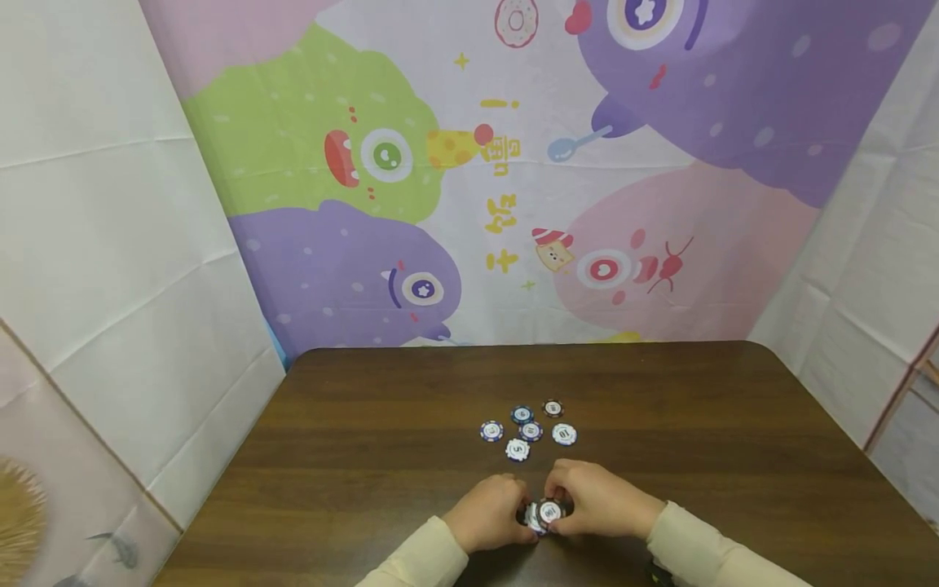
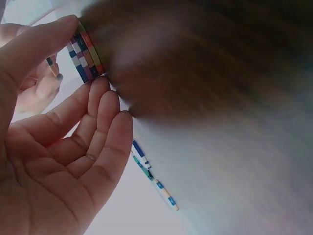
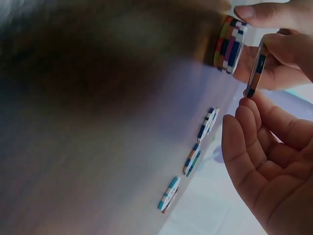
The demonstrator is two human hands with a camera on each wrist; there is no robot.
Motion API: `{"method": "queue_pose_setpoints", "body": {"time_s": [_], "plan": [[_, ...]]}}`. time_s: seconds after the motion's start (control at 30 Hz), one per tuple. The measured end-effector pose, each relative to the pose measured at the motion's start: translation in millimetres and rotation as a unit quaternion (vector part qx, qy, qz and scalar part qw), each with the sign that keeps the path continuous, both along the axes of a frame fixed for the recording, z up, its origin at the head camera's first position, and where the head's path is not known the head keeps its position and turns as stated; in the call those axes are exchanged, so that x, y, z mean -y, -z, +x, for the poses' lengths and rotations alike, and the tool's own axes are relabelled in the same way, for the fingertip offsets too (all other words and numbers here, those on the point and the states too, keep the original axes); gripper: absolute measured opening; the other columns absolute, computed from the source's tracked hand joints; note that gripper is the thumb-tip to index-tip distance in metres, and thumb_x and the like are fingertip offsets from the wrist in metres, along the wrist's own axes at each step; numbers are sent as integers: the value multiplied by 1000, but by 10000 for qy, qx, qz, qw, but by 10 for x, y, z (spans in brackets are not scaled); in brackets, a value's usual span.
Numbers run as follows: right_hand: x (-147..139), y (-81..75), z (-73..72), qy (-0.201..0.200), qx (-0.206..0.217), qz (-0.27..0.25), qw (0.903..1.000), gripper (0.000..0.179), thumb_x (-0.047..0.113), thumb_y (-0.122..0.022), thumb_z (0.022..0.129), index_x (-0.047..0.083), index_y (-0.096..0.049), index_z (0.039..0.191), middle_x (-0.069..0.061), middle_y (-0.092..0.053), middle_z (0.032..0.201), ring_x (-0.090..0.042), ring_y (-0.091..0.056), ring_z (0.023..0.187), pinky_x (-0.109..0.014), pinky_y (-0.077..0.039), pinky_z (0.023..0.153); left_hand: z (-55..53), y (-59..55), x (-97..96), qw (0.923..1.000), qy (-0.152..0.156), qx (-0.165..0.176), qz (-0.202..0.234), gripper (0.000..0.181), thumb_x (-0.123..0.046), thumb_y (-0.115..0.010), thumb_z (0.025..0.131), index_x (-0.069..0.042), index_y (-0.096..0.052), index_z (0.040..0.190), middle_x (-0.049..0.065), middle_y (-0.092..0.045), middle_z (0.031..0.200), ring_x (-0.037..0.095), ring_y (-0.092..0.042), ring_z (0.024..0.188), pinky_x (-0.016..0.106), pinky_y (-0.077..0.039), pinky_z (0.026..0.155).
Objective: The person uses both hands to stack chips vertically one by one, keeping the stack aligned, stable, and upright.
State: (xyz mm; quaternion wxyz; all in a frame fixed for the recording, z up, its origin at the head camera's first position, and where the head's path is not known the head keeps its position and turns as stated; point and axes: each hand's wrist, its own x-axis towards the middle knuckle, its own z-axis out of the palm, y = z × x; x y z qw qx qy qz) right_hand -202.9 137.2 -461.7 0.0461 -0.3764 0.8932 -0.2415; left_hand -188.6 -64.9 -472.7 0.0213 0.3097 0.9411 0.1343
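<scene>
My left hand [image 1: 487, 512] grips a short stack of poker chips [image 2: 85, 54] at the table's near side, thumb on one side and fingertips on the other. The stack's edges show red, yellow, purple, blue and white bands. Between thumb and fingertips, my right hand [image 1: 605, 501] pinches a single poker chip [image 3: 256, 71] with a dark, orange-marked edge. In the right wrist view a gap separates this chip from the stack. From the head view its white-centred face [image 1: 549, 512] overlaps the stack's right side.
Beyond the hands, several loose poker chips lie flat on the brown wooden table [image 1: 352, 456]. A white chip [image 1: 517, 449] is nearest, and a dark chip [image 1: 553, 408] lies farthest back. Behind the table hangs a cartoon-printed cloth [image 1: 513, 310]. A small dark object [image 1: 660, 573] shows beside the right sleeve.
</scene>
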Motion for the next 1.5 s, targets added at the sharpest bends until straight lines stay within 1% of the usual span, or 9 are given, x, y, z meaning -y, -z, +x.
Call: {"method": "queue_pose_setpoints", "body": {"time_s": [0.2, 0.3, 0.6, 0.77, 0.93, 1.07, 1.3, 1.5], "plan": [[29, 37, 27, -44, -26, 11, 10000, 23, 22, -80, 72, 15, -67, 89, 11, -54, 83, 3, -45, 72, -16, -42, 64, -4, -3, 5, 10000, 29, -24, 40, 29, -30, -86, 66, -15, -65, 78, -11, -55, 68, 0, -42, 63, 17, -35, 57], [41, 44, 41, -39, 26, 9, 10000, 23, 23, -81, 73, 14, -67, 89, 10, -54, 83, 3, -46, 72, -16, -42, 63, -6, -6, 8, 10000, 38, -45, 33, 28, -30, -86, 66, -15, -65, 76, -12, -54, 68, 0, -42, 63, 17, -35, 57], [69, 99, 44, -63, -74, 13, 10000, 21, 23, -80, 73, 15, -67, 87, 11, -53, 82, 3, -45, 71, -15, -42, 63, -11, -8, 5, 10000, 35, 0, -14, 27, -30, -86, 66, -16, -65, 77, -12, -55, 68, 0, -43, 63, 18, -36, 58], [89, 122, 37, -72, -248, -38, 9997, 21, 24, -80, 73, 16, -67, 87, 11, -53, 81, 4, -44, 70, -15, -41, 62, -11, 3, 10, 10000, 39, -34, -21, 28, -31, -86, 67, -15, -65, 76, -12, -55, 68, 0, -43, 62, 18, -36, 57], [107, 134, 36, -80, -391, -78, 9992, 23, 25, -81, 72, 15, -67, 87, 10, -53, 81, 4, -44, 71, -16, -41, 62, -12, 7, 17, 10000, 28, -57, -13, 28, -31, -85, 67, -16, -66, 80, -11, -59, 71, 0, -46, 65, 18, -39, 60], [121, 138, 44, -18, -370, -68, 9993, 25, 26, -82, 72, 15, -67, 88, 11, -53, 81, 4, -44, 71, -16, -41, 62, -14, 4, 19, 10000, 14, -42, -13, 28, -32, -85, 67, -16, -66, 80, -12, -58, 71, 0, -45, 65, 18, -39, 60], [142, 139, 42, 61, -397, -80, 9992, 25, 26, -82, 71, 13, -68, 87, 10, -54, 80, 4, -44, 70, -17, -42, 61, -12, 8, 13, 10000, 60, -9, 53, 25, -30, -84, 67, -17, -65, 76, -13, -52, 67, 0, -40, 62, 18, -33, 56], [150, 126, 43, 90, -319, -69, 9994, 25, 26, -82, 71, 13, -68, 88, 10, -54, 81, 4, -45, 70, -17, -42, 62, -16, 14, 18, 9999, 81, -51, 88, 25, -31, -84, 67, -18, -66, 77, -13, -55, 68, 0, -42, 64, 17, -35, 58]]}}
